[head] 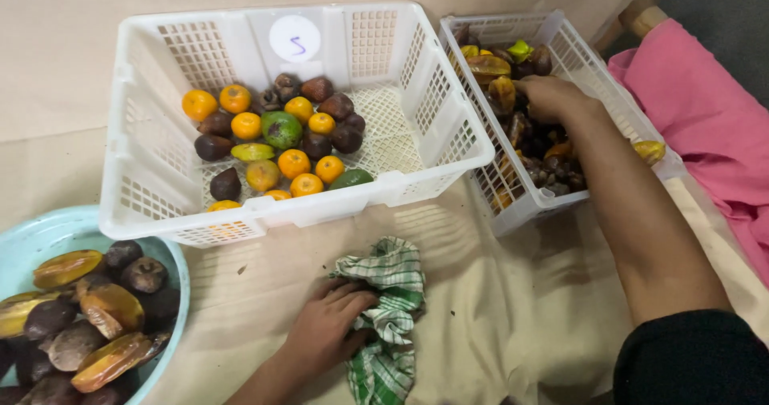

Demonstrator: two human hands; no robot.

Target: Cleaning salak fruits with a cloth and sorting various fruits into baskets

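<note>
Head view, one moment. Landmark: large white basket (144, 189), holding oranges, dark round fruit and green fruit. Just right of it, a smaller white basket (617, 92) of mixed fruit (545, 165) is entered by the right hand (553, 96), curled over the pile; whether a fruit is gripped cannot be told. One piece is best pinched lightly. Below the landmark, the left hand (324, 329) is pressed on a green checked cloth (388, 317).
</note>
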